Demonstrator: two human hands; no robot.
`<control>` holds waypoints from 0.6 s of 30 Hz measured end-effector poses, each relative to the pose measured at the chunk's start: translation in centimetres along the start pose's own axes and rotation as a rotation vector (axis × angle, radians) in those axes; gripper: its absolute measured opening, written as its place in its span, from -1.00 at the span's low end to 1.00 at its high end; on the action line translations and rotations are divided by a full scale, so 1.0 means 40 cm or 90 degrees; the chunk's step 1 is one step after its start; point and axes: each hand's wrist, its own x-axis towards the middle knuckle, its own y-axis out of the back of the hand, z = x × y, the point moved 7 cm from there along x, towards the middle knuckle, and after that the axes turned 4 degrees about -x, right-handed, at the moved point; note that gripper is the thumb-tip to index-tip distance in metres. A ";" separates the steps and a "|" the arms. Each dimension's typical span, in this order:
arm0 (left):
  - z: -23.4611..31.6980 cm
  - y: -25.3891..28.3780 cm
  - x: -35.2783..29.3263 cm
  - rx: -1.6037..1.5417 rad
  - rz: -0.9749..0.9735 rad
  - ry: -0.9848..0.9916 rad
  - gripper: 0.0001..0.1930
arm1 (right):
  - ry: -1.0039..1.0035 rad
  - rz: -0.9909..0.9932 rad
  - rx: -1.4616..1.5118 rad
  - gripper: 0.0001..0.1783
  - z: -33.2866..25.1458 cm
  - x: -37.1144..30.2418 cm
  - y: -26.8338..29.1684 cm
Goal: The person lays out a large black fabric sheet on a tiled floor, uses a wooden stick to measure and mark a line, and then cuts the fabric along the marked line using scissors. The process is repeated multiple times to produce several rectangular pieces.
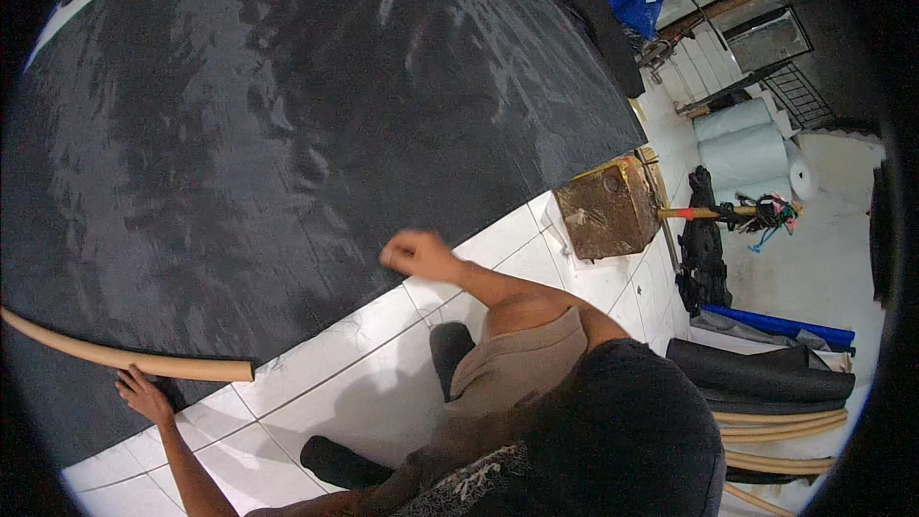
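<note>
A broad sheet of black, slightly shiny material [316, 134] is spread over the floor, with creases and streaks of light on it. Across its near left part lies a long tan cardboard tube [187, 366], its right end close to the sheet's edge. My left hand [145, 394] rests against the near side of this tube, fingers apart and stretched out, not wrapped round it. Over the sheet's near edge is my right hand [421, 257], blurred by motion with its fingers partly bent. Nothing can be made out in it.
White floor tiles [335, 364] run along the sheet's near edge. A worn brown box-like object [603, 215] stands by its right corner. Further right lie pale blue rolls [751, 148], black rolls [761, 373] and more tan tubes [780, 421]. Colourful plastic bags [637, 0] are heaped at the far right.
</note>
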 end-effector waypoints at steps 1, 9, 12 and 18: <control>-0.021 -0.019 0.000 -0.014 -0.022 0.036 -0.50 | -0.148 0.155 0.023 -0.68 0.064 0.001 0.063; -0.039 -0.002 0.013 0.021 0.083 -0.026 -0.48 | -0.721 0.445 0.372 -0.24 0.682 -0.189 0.334; -0.003 0.020 0.012 -0.013 0.083 -0.026 -0.53 | -0.612 0.444 0.409 -0.38 0.689 -0.127 0.314; 0.038 -0.014 0.006 -0.052 -0.170 0.111 -0.50 | -0.515 0.443 -0.049 -0.45 0.641 -0.120 0.394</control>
